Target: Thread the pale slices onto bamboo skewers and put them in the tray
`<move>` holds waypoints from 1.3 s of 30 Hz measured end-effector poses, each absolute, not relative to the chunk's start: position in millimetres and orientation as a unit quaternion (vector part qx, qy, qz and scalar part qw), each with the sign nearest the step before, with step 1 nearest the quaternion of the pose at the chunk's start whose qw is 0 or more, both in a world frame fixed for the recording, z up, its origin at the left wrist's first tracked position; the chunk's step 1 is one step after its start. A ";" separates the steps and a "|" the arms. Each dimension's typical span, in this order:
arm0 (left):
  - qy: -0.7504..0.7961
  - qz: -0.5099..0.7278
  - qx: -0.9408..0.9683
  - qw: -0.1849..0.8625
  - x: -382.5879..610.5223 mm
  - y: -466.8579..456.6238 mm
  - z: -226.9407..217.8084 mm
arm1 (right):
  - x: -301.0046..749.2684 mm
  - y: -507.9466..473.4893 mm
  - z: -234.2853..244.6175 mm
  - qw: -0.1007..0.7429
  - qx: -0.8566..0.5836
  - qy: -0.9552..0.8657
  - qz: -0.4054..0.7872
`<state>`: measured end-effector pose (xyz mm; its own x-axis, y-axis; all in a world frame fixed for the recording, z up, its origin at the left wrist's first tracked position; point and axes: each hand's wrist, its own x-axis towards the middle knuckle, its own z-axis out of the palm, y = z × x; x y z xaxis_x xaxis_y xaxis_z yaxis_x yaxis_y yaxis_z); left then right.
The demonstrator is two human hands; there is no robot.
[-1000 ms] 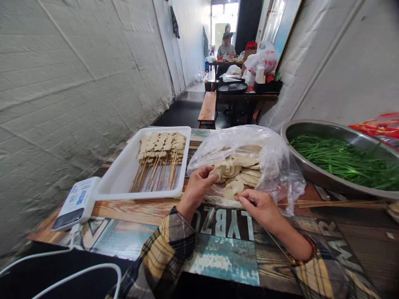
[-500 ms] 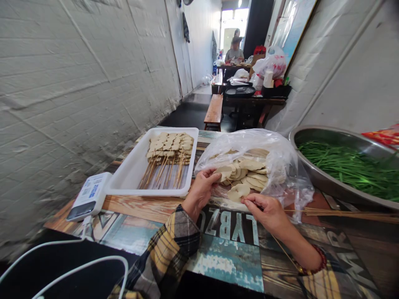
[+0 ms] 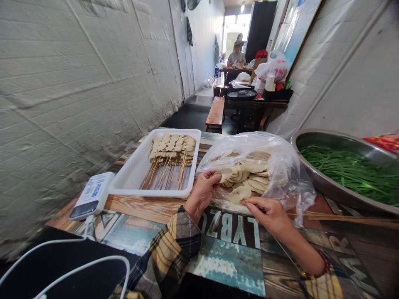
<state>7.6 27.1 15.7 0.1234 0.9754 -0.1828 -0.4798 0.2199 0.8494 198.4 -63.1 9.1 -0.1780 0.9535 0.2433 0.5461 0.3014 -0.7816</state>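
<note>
My left hand (image 3: 203, 192) pinches a pale flat food slice (image 3: 223, 171) at the mouth of a clear plastic bag (image 3: 268, 166) holding several such slices. My right hand (image 3: 269, 211) is closed on a thin bamboo skewer (image 3: 285, 254) that runs back under my wrist, its tip near a slice (image 3: 239, 194) at the front of the pile. A white tray (image 3: 134, 174) to the left holds several finished skewers (image 3: 170, 155) with slices threaded on them.
A steel bowl (image 3: 324, 182) of green stalks sits at the right, with loose skewers (image 3: 349, 218) lying in front of it. A white device (image 3: 92, 195) with cables lies at the left table edge by the brick wall. A person sits far down the corridor.
The view has shifted slightly; both hands stay at the bag mouth, the left fingers settling on a slice and the right hand holding the skewer in much the same place.
</note>
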 end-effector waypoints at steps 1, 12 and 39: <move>0.387 0.535 0.316 0.681 7.9 26.2 17.0 | 198.4 -63.2 9.6 0.372 -0.522 -0.717 0.275; 0.358 0.502 0.299 0.728 8.4 22.2 23.1 | 198.6 -62.8 13.3 0.365 -0.514 -0.728 0.271; 0.384 0.498 0.381 0.678 9.2 23.9 12.9 | 190.7 -64.7 10.7 0.375 -0.563 -0.676 0.291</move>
<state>9.2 23.9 12.9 0.2093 0.9675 -0.1422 -0.3818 0.2147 0.8989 190.7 -64.7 10.7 -0.0838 0.9801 0.1799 0.5441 0.1962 -0.8158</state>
